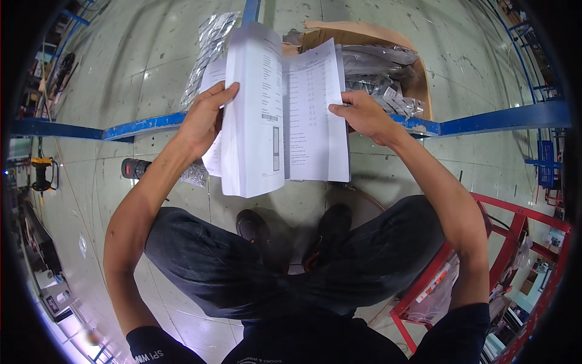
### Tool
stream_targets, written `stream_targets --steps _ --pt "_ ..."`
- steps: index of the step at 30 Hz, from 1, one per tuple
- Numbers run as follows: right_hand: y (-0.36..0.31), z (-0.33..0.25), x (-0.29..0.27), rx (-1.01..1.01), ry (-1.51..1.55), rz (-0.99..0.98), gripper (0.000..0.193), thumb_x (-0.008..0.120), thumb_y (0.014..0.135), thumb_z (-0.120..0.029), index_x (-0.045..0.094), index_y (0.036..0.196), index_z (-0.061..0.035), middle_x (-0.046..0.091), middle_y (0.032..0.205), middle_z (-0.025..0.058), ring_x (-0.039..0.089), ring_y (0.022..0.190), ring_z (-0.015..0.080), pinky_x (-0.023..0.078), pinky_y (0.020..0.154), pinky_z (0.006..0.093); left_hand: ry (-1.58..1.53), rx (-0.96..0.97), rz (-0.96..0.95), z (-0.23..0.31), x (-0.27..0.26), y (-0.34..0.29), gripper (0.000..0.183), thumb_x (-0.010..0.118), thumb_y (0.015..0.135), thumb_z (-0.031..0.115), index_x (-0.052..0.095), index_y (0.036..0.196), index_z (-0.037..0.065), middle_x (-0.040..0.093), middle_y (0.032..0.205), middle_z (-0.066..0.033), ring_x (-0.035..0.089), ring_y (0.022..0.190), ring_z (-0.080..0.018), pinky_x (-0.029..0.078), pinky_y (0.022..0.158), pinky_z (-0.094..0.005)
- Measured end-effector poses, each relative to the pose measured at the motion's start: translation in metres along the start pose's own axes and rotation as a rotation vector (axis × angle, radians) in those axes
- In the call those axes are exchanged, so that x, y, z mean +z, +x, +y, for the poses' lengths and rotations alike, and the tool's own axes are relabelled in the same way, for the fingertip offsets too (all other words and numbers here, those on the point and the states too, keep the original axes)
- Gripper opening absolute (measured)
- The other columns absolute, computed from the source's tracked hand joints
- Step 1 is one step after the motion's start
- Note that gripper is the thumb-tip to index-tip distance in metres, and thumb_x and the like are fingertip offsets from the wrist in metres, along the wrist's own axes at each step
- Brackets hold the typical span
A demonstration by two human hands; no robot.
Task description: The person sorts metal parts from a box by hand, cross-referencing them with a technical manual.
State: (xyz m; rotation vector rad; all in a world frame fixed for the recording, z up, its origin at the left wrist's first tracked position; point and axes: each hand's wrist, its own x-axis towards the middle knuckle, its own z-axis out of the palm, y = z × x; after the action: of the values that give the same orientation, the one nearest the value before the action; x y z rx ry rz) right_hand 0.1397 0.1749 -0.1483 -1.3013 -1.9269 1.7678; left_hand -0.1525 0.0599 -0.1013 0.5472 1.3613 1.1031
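A thick bundle of printed paper sheets (306,121) is spread like a book between my two hands, above my knees. My left hand (210,115) is closed on its left edge, the thumb lying on the turned-over pages. At the right edge my right hand (367,115) pinches the sheets, thumb on top and fingers behind. Text, a table and small drawings cover the pages. Behind the bundle an open cardboard box (421,79) holds several grey plastic-wrapped parts (376,60). A striped plastic wrapper (209,48) lies beyond my left hand.
A blue metal bar (497,118) crosses from side to side just beyond my hands. A black cylindrical tool end (134,168) lies on the floor near my left forearm. At the right stands a red metal frame (506,236); a yellow-and-black tool (43,174) is at the far left.
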Motion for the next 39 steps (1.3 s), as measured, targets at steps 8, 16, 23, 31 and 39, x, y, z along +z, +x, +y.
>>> stream_targets --steps 8,16,23,31,39 --pt "-0.01 -0.027 0.004 0.181 0.048 -0.026 0.05 0.058 0.098 -0.041 0.068 0.111 0.0064 0.07 0.097 0.0094 0.064 0.084 0.015 0.052 0.075 0.031 0.202 -0.019 -0.053 -0.011 -0.008 0.005 0.029 0.06 0.1 0.03 0.067 0.118 0.008 0.071 0.102 0.0 0.063 0.09 -0.0083 0.049 0.085 -0.0288" --pt "-0.01 -0.019 0.001 0.195 0.096 -0.128 0.048 0.059 0.099 -0.037 0.065 0.12 0.005 0.069 0.11 0.011 0.065 0.093 0.017 0.052 0.082 0.0294 0.205 -0.044 0.115 -0.006 -0.012 0.002 0.033 0.055 0.1 0.024 0.059 0.126 0.005 0.068 0.114 -0.0079 0.065 0.099 -0.0178 0.05 0.089 -0.0353" --pt "0.006 0.022 -0.008 0.033 0.023 -0.021 0.027 0.058 0.096 -0.012 0.068 0.112 0.0069 0.071 0.101 0.0143 0.065 0.086 0.0161 0.052 0.072 0.0317 0.033 -0.072 0.225 0.016 -0.035 0.0 0.048 0.051 0.097 0.033 0.055 0.125 -0.005 0.068 0.112 -0.0146 0.067 0.097 -0.0223 0.052 0.089 -0.0326" --pt "-0.005 0.003 -0.005 0.218 0.147 -0.025 0.027 0.056 0.098 -0.012 0.064 0.119 0.0031 0.07 0.105 0.011 0.067 0.088 0.0183 0.055 0.072 0.0365 0.077 -0.081 0.234 0.013 -0.05 0.001 0.047 0.051 0.097 0.032 0.054 0.126 -0.005 0.067 0.114 -0.0142 0.067 0.1 -0.0209 0.051 0.092 -0.0323" --pt "-0.008 -0.003 -0.006 0.273 0.144 -0.04 0.03 0.054 0.1 -0.022 0.065 0.118 0.0009 0.069 0.108 0.009 0.066 0.093 0.0183 0.053 0.079 0.0396 0.035 -0.107 0.106 0.02 -0.03 -0.007 0.043 0.059 0.095 0.031 0.056 0.126 0.001 0.065 0.12 -0.0097 0.065 0.104 -0.0169 0.049 0.096 -0.0308"
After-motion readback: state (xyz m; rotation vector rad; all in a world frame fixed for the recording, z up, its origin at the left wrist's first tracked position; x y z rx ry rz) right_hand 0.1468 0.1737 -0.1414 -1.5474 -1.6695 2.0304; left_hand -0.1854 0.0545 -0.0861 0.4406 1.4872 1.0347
